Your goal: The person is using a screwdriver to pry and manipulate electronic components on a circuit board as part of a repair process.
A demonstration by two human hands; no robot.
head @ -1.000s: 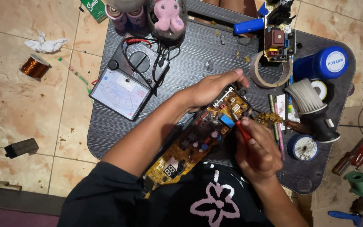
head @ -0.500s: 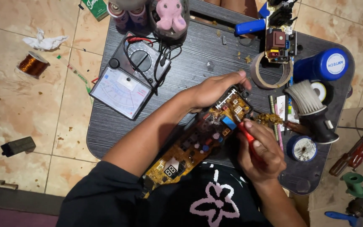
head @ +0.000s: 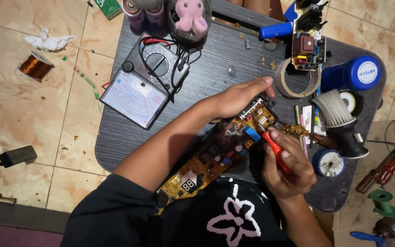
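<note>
A long yellow circuit board (head: 216, 153) lies slanted across the near edge of a small dark table (head: 216, 59), its lower end over my lap. My left hand (head: 238, 98) presses down on the board's upper end, fingers spread over it. My right hand (head: 286, 164) is closed around a red-handled tool (head: 274, 148), whose tip touches the board beside a blue component (head: 252, 134). The tool's tip is mostly hidden by my fingers.
An analogue multimeter (head: 145, 84) with leads lies at the table's left. A tape roll (head: 296, 82), a smaller circuit board (head: 307, 48), a blue canister (head: 355, 73), a brush (head: 341, 116) and a blue tape roll (head: 328, 162) crowd the right. A copper wire spool (head: 35, 66) sits on the tiled floor.
My right hand has shifted slightly along the board with the red tool. My left hand stays on the board's upper end.
</note>
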